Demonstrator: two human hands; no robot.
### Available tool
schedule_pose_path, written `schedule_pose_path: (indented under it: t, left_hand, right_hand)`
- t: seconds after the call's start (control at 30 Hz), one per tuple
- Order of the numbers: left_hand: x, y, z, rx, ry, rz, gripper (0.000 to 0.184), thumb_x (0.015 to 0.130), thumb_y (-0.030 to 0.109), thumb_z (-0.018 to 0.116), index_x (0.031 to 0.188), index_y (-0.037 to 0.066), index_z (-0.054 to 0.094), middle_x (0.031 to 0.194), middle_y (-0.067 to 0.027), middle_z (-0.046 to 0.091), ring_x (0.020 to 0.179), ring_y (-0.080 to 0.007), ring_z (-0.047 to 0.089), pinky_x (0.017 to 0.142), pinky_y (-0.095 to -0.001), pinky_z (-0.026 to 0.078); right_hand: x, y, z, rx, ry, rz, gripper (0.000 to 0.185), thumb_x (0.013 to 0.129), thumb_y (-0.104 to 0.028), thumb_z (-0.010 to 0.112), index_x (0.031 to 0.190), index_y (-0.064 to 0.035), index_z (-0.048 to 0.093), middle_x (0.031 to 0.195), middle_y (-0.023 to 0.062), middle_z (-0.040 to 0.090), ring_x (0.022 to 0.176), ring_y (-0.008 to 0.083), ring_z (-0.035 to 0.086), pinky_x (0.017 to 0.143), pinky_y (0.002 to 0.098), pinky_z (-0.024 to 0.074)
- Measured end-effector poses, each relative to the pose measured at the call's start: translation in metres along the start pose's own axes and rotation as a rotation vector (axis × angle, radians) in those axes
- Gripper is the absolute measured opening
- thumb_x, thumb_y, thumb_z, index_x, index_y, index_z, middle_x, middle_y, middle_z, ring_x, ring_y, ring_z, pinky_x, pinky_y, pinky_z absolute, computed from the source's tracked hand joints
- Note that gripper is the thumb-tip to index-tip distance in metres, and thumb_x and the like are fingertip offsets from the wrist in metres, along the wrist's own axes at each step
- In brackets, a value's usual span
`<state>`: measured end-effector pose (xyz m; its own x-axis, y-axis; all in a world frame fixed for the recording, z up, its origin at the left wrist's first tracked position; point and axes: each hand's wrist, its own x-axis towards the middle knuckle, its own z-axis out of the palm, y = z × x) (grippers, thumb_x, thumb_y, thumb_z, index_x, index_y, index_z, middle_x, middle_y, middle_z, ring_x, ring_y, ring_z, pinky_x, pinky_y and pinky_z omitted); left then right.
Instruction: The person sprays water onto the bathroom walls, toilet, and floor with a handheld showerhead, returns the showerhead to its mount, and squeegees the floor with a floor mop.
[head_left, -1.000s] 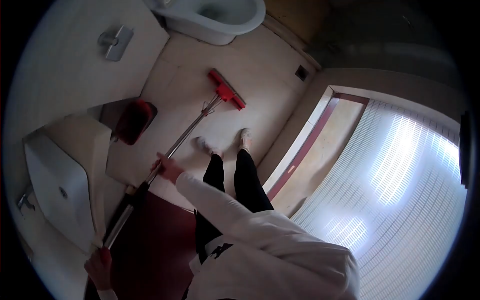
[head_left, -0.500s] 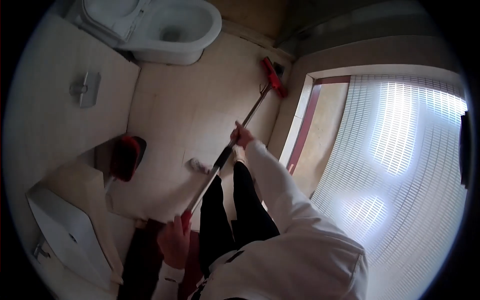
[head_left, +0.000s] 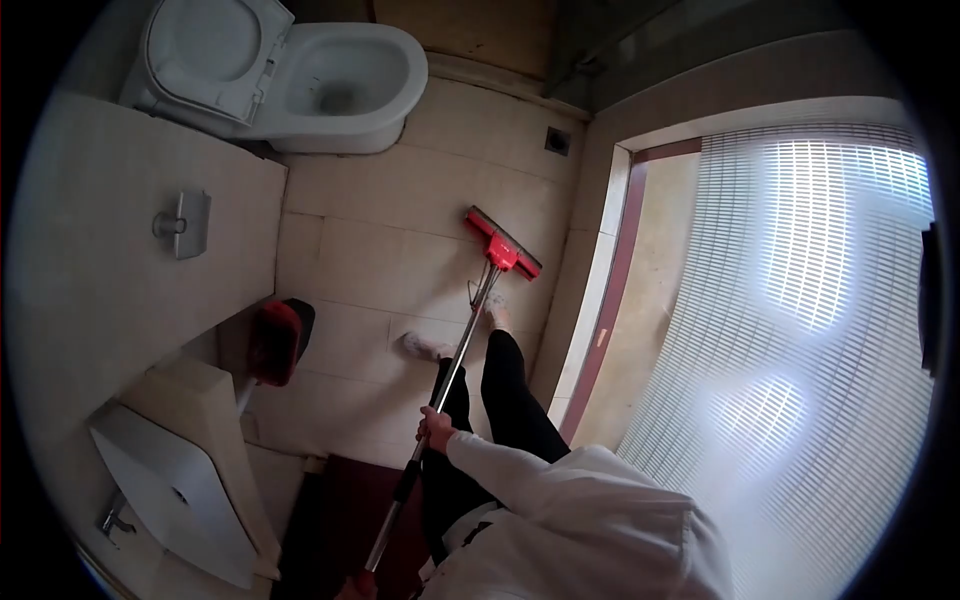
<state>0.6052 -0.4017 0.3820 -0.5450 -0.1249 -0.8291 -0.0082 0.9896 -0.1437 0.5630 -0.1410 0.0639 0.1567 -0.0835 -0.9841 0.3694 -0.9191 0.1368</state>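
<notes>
A mop with a red head [head_left: 503,250] rests on the tiled floor, and its long metal pole [head_left: 455,368] runs down toward my body. My right hand [head_left: 436,428] is wrapped round the pole just above its black sleeve. At the bottom edge, my left hand [head_left: 352,588] holds the red grip at the pole's end; it is dark and partly cut off by the frame. My feet stand on either side of the pole, just below the mop head.
A toilet [head_left: 345,90] with its lid raised stands at the upper left. A red dustpan [head_left: 275,342] lies by the wall, above a washbasin [head_left: 175,495]. A floor drain [head_left: 557,141] is near the far corner. On the right are a doorway threshold [head_left: 603,335] and a bright, gridded surface [head_left: 800,330].
The mop head went right to the drain, then came back toward my feet. Both hands moved with the pole, right first, then down and slightly left. The view has shifted too.
</notes>
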Motion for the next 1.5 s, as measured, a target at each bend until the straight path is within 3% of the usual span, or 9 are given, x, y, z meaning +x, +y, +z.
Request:
schedule_pose_path:
  t: [0.23, 0.3, 0.37, 0.47, 0.6, 0.83, 0.9, 1.03, 1.5]
  left_hand:
    - [0.021, 0.058, 0.048, -0.004, 0.229, 0.083, 0.037, 0.077, 0.047, 0.050, 0.075, 0.010, 0.052, 0.054, -0.0160, 0.052, 0.048, -0.0312, 0.052, 0.048, -0.0430, 0.044]
    - [0.023, 0.105, 0.036, -0.174, 0.061, 0.061, 0.021, 0.074, 0.025, 0.057, 0.080, 0.005, 0.059, 0.072, -0.0184, 0.059, 0.069, -0.0315, 0.058, 0.062, -0.0374, 0.047]
    - [0.029, 0.156, 0.033, -0.244, 0.060, -0.046, 0.024, 0.074, 0.023, 0.056, 0.091, 0.006, 0.059, 0.073, -0.0173, 0.059, 0.074, -0.0302, 0.058, 0.066, -0.0343, 0.046]
    - [0.036, 0.213, 0.069, -0.627, 0.081, -0.128, 0.024, 0.074, 0.027, 0.057, 0.085, 0.006, 0.059, 0.071, -0.0160, 0.058, 0.071, -0.0303, 0.058, 0.063, -0.0347, 0.046]
    - [0.043, 0.280, 0.034, -0.256, 0.012, 0.003, 0.034, 0.073, 0.046, 0.054, 0.076, 0.012, 0.055, 0.064, -0.0114, 0.058, 0.058, -0.0327, 0.057, 0.052, -0.0437, 0.045]
    - [0.035, 0.295, 0.005, -0.374, 0.141, -0.016, 0.034, 0.072, 0.045, 0.055, 0.079, 0.012, 0.056, 0.062, -0.0123, 0.058, 0.060, -0.0329, 0.058, 0.054, -0.0423, 0.047]
    - [0.047, 0.303, -0.021, -0.296, 0.151, 0.038, 0.033, 0.074, 0.036, 0.056, 0.093, 0.010, 0.055, 0.064, -0.0136, 0.059, 0.059, -0.0326, 0.058, 0.053, -0.0417, 0.047]
    - [0.067, 0.335, -0.045, -0.512, 0.078, 0.164, 0.045, 0.075, 0.017, 0.058, 0.113, 0.004, 0.039, 0.073, -0.0210, 0.057, 0.065, -0.0368, 0.057, 0.054, -0.0389, 0.046]
    - [0.048, 0.378, -0.013, -0.521, -0.175, 0.203, 0.047, 0.074, 0.015, 0.054, 0.117, 0.007, 0.035, 0.067, -0.0233, 0.055, 0.063, -0.0394, 0.056, 0.054, -0.0442, 0.047]
  right_hand:
    - [0.016, -0.086, -0.027, -0.161, -0.153, -0.107, 0.016, 0.078, -0.016, 0.047, 0.071, -0.0037, 0.041, 0.056, 0.0095, 0.039, 0.046, 0.0222, 0.041, 0.042, 0.0388, 0.0377]
    - [0.027, -0.125, -0.038, -0.094, -0.111, -0.042, 0.015, 0.079, -0.018, 0.048, 0.076, -0.0044, 0.042, 0.056, 0.0077, 0.037, 0.045, 0.0206, 0.038, 0.041, 0.0374, 0.0369]
    - [0.030, -0.171, -0.039, -0.177, -0.119, -0.092, 0.018, 0.080, -0.021, 0.050, 0.080, -0.0050, 0.042, 0.053, 0.0077, 0.036, 0.043, 0.0204, 0.038, 0.039, 0.0376, 0.0366]
    - [0.036, -0.247, -0.051, -0.193, -0.017, -0.188, 0.021, 0.080, -0.020, 0.050, 0.069, -0.0051, 0.040, 0.049, 0.0077, 0.036, 0.037, 0.0213, 0.036, 0.036, 0.0383, 0.0368]
    - [0.052, -0.307, -0.055, -0.275, -0.065, -0.283, 0.017, 0.078, -0.022, 0.050, 0.069, -0.0080, 0.045, 0.051, 0.0058, 0.040, 0.039, 0.0212, 0.040, 0.036, 0.0372, 0.0354]
    - [0.032, -0.298, 0.005, -0.588, -0.309, -0.554, 0.020, 0.074, -0.017, 0.057, 0.083, -0.0073, 0.042, 0.055, 0.0061, 0.041, 0.046, 0.0185, 0.043, 0.040, 0.0348, 0.0374]
    - [-0.016, -0.315, 0.054, -0.243, -0.230, -0.259, 0.021, 0.073, -0.016, 0.057, 0.082, -0.0056, 0.042, 0.059, 0.0086, 0.045, 0.049, 0.0193, 0.047, 0.040, 0.0351, 0.0391]
    - [-0.014, -0.343, 0.107, -0.378, -0.229, -0.383, 0.022, 0.073, -0.019, 0.056, 0.073, -0.0057, 0.038, 0.053, 0.0057, 0.040, 0.040, 0.0167, 0.042, 0.035, 0.0315, 0.0352]
    - [-0.005, -0.375, 0.009, -0.363, -0.194, -0.434, 0.026, 0.075, -0.022, 0.058, 0.077, -0.0047, 0.038, 0.053, 0.0035, 0.040, 0.039, 0.0152, 0.040, 0.034, 0.0312, 0.0356]
